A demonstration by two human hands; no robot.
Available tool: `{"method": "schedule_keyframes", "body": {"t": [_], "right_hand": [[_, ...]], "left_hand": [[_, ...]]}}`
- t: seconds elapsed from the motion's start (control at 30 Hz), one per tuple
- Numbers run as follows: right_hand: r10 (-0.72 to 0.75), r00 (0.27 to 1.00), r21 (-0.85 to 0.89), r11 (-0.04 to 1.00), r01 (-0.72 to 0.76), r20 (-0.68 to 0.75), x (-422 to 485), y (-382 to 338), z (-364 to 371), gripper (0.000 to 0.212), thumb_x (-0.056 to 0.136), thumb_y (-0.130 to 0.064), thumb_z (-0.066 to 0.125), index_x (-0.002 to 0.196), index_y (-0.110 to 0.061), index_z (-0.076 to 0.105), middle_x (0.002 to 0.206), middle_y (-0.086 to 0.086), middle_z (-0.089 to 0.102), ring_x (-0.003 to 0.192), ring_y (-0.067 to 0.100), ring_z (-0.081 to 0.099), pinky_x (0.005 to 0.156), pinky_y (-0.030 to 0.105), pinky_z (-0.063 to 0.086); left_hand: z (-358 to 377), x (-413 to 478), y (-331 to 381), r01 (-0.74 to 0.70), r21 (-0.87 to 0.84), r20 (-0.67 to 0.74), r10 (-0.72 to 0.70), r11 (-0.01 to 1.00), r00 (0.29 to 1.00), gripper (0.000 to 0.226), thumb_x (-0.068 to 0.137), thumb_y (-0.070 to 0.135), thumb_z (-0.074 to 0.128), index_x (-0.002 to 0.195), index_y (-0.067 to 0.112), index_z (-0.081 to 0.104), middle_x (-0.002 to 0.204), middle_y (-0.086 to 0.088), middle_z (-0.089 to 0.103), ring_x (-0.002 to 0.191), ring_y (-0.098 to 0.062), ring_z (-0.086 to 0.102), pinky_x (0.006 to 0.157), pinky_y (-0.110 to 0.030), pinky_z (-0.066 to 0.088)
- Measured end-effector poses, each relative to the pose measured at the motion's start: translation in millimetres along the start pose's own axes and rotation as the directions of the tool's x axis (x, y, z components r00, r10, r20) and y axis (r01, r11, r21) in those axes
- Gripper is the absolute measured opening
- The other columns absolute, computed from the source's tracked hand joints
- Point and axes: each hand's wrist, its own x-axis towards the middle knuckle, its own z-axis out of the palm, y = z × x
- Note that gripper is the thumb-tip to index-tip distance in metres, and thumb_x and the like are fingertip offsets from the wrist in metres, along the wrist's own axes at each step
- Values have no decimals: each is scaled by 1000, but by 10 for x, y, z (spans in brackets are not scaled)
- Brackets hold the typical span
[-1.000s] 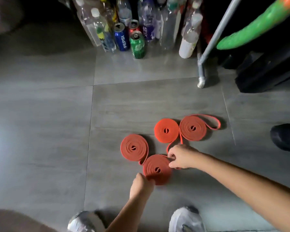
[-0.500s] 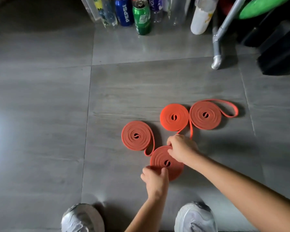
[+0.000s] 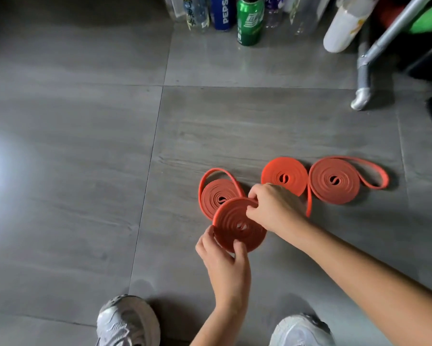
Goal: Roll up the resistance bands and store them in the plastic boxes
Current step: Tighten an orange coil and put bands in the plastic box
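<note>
Several orange resistance bands lie rolled into flat coils on the grey tiled floor. The nearest coil [image 3: 237, 224] is lifted and tilted; my left hand [image 3: 223, 255] grips its lower edge and my right hand [image 3: 272, 208] pinches its upper right edge. Behind it a looser coil [image 3: 216, 194] lies on the floor with a loop standing out. Two more coils sit to the right, a tight coil [image 3: 283, 176] and a coil with a loose tail [image 3: 334, 181]. No plastic box is in view.
Bottles and cans, among them a green can [image 3: 249, 20] and a blue can [image 3: 221, 12], stand at the far edge. A metal frame leg [image 3: 363, 78] comes down at the right. My two white shoes [image 3: 127, 323] are at the bottom.
The nearest coil has been raised off the floor and tilted between both hands. The coil behind it has loosened, its outer loop springing out. The camera has come closer.
</note>
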Motion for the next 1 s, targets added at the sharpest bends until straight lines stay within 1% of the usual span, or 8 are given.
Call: {"method": "schedule_keyframes", "body": {"t": [0.13,0.17,0.3,0.37,0.6,0.67,0.83,1.0], "right_hand": [[78,995,-65,995,-74,68,-104,106,88,22,81,-32,59,100,-22,64,107,-1,66,102,24,61,75,31,46],[102,990,-93,991,-93,98,-156,165,141,22,82,-32,59,101,-21,64,108,0,66,103,24,61,75,31,46],[193,957,-53,981,-186,216,-313,381,353,35,77,-36,62,107,-20,65,111,1,67,104,24,61,78,31,50],[202,952,-9,979,-205,228,-376,391,425,39,77,-38,64,111,-20,64,113,2,64,105,25,60,80,32,50],[68,998,-64,996,-69,-11,-278,186,212,27,83,-41,56,102,-23,63,103,0,59,100,26,60,69,31,43],[-4,998,-91,996,-2,-62,-46,72,78,27,84,-40,56,100,-20,63,102,3,60,100,28,59,67,31,40],[-40,999,-142,989,36,-21,471,-149,59,19,85,-34,57,89,-15,58,103,6,63,101,29,58,64,30,36],[15,1000,-127,992,-16,-9,586,-104,160,45,82,-42,62,121,-21,54,124,4,55,115,26,51,85,35,43]], "left_hand": [[25,-146,-53,111,8,164,-111,994,980,39,86,8,55,120,18,41,115,0,34,88,14,47,75,-13,32],[42,-194,-89,136,23,196,-138,990,971,37,86,8,55,119,19,41,115,1,33,85,14,47,71,-11,31],[93,-151,-224,170,118,228,-193,978,954,37,84,13,55,120,20,46,116,3,37,101,-19,53,93,-31,40],[86,-67,-266,169,160,234,-203,973,951,33,84,15,54,116,21,50,115,2,39,103,-26,55,95,-37,42],[-83,87,-13,-49,49,78,45,998,996,47,71,34,46,117,28,53,111,11,41,101,-23,56,96,-38,43],[-119,302,136,-83,43,50,81,996,995,43,78,29,51,120,25,54,111,11,41,99,-25,57,93,-33,43],[-149,789,355,8,160,58,-17,987,998,37,88,21,51,125,21,52,121,0,41,98,-27,57,84,-27,37],[-145,997,242,46,290,75,-71,956,995,41,87,26,53,127,21,47,126,-8,39,102,-37,55,90,-34,42]]}}
